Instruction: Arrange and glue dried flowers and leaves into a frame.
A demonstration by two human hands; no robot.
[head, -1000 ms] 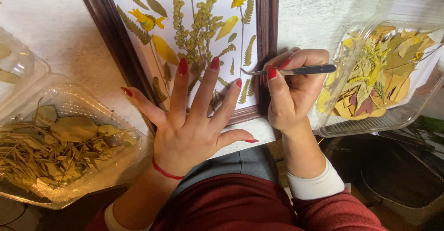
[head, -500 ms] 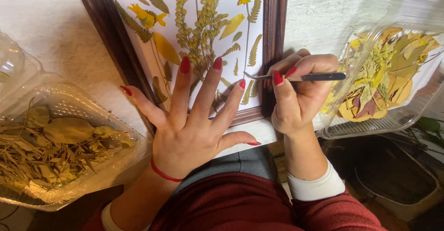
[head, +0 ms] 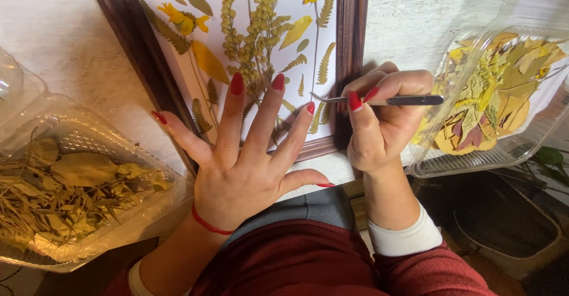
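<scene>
On the white desk (head: 71, 47): a dark wooden frame (head: 139, 53) is laid, its lower corner close to the near edge.
Frame content: pressed leaves (head: 261, 29) and yellow flowers are set on a white sheet.
Left hand (head: 249, 154): it is spread flat and wide open over the frame's lower part, with nothing gripped; the fingertips are pressed on the sheet.
Right hand (head: 379, 124): it is curled closed around metal tweezers (head: 385, 100), pinched between thumb and forefinger beside the frame's right rail.
Tweezers: the tips are pointed left, across the rail, just over a fern leaf (head: 320, 115) near the left hand's ring finger.
Left edge of desk: a clear tray (head: 148, 213) of dry brownish leaves is placed.
Right edge of desk: a second clear tray (head: 504, 154) of yellow and reddish leaves is placed.
</scene>
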